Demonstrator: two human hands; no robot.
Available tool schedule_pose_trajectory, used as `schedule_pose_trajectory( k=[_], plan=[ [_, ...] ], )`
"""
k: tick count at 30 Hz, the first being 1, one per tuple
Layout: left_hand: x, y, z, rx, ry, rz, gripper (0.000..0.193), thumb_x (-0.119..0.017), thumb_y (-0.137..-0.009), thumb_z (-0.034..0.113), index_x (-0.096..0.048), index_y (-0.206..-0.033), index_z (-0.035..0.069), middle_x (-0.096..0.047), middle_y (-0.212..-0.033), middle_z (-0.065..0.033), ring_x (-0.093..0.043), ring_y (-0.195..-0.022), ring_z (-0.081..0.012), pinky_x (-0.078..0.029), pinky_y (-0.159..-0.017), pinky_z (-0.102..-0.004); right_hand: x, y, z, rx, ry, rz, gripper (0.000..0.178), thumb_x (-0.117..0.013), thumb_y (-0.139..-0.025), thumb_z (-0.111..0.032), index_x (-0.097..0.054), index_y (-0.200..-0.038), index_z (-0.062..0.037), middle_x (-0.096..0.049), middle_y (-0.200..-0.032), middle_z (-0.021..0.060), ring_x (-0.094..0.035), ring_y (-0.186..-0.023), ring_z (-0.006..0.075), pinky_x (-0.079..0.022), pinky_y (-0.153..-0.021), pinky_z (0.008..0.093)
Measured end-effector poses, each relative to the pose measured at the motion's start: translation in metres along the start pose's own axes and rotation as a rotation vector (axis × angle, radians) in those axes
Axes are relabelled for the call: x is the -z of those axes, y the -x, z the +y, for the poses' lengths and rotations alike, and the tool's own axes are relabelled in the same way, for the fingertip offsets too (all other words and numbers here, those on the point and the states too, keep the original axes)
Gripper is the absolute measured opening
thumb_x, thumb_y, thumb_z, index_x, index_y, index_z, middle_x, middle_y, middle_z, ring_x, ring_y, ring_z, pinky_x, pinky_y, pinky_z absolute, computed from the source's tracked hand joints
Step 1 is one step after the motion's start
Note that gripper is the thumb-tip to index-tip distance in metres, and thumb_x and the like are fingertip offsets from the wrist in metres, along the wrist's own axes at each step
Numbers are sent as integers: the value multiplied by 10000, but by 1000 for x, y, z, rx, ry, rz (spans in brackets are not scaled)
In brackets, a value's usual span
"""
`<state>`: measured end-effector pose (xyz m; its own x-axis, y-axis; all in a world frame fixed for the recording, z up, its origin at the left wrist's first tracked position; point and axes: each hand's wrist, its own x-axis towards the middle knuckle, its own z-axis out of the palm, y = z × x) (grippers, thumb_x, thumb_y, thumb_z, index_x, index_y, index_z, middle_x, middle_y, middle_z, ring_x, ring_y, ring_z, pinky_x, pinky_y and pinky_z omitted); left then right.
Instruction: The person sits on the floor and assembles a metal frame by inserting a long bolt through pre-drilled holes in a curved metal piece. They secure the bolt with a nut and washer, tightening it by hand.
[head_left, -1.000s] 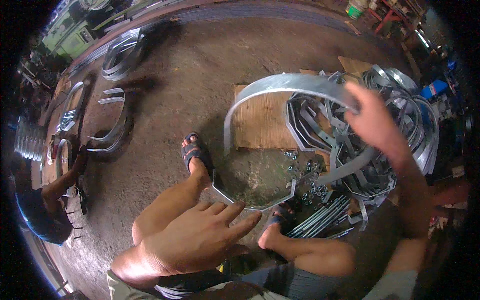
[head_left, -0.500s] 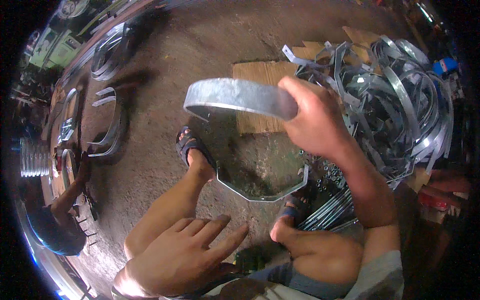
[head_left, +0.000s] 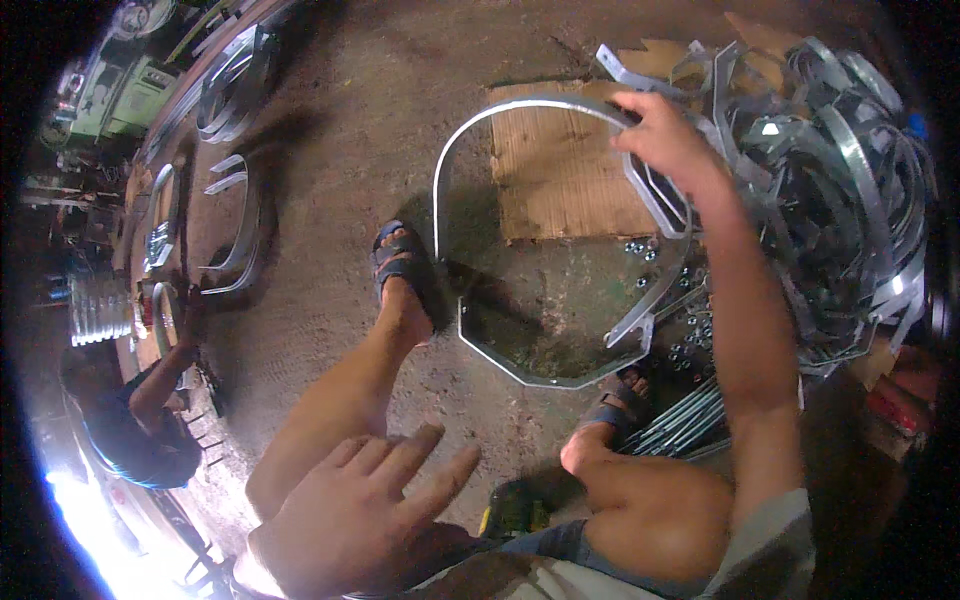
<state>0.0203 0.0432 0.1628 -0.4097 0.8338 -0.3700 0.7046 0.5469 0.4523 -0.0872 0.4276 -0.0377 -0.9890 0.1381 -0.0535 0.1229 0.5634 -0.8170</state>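
My right hand (head_left: 672,148) reaches forward, thumb and fingers around the upper right of a curved flat metal strip (head_left: 478,128). The strip is seen edge-on as a thin bright arc; part of it is hidden behind the hand. Below the arc, between my feet, lies an angular bent metal strip (head_left: 520,377). Whether the two strips touch I cannot tell. Over my left thigh, my left hand (head_left: 350,510) is open and empty, fingers stretched out.
At right is a heap of bent metal strips (head_left: 840,190), beside a cardboard sheet (head_left: 560,190). Loose nuts (head_left: 690,340) and metal rods (head_left: 675,420) lie near my right foot. Curved strips (head_left: 240,235) lie at left, where another person (head_left: 140,425) works.
My right hand has moved forward and right with the curved strip, which has turned from showing its broad face to edge-on. My left hand stays over the thigh.
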Motion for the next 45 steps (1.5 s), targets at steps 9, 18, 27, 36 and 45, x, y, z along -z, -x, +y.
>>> schedule_pose_trajectory(
  k=[9, 18, 27, 36, 45],
  plan=[
    [-13, -21, 7, -42, -28, -172, 684, -806, -623, 310, -579, -1210, 41, -446, -1409, -290, -507, -1249, -417, -449, -968, -514, -12, -49, 58, -62, 413, 169, 389, -667, -850, -239, -642, -1185, -43, -664, -1120, 220, -641, -1028, 378, -476, -902, 442],
    [0, -12, 20, 132, -196, -241, 560, -607, -898, 397, -480, -1370, 122, -561, -1268, -179, -613, -1064, -336, -494, -893, -420, -69, 9, 123, -7, 136, 816, 455, -718, -827, -324, -614, -1182, -58, -614, -1168, 207, -553, -1127, 382, -427, -970, 455],
    [-23, -20, -13, 17, -105, -199, 551, -610, -912, 368, -465, -1363, 88, -577, -1149, -162, -606, -1015, -334, -485, -851, -435, -110, 128, 206, -596, 300, 504, 675, -739, -768, -490, -546, -1164, 22, -623, -1131, 268, -580, -1082, 459, -460, -897, 516],
    [-72, -123, -125, 202, 192, -98, 533, -675, -848, 396, -537, -1255, 80, -627, -1091, -205, -585, -1097, -381, -504, -843, -455, -108, 127, 251, -699, 241, 455, 433, -654, -879, -404, -599, -994, 9, -681, -901, 187, -681, -840, 347, -525, -708, 448],
    [-241, -205, -226, 890, 78, 373, 667, -676, -844, 400, -410, -1360, 72, -561, -1237, -202, -573, -1123, -404, -484, -919, -499, -104, 106, 156, -690, -714, 696, 296, -693, -854, -314, -505, -919, -95, -466, -683, -18, -434, -506, 97, -340, -415, 259]
  ],
)
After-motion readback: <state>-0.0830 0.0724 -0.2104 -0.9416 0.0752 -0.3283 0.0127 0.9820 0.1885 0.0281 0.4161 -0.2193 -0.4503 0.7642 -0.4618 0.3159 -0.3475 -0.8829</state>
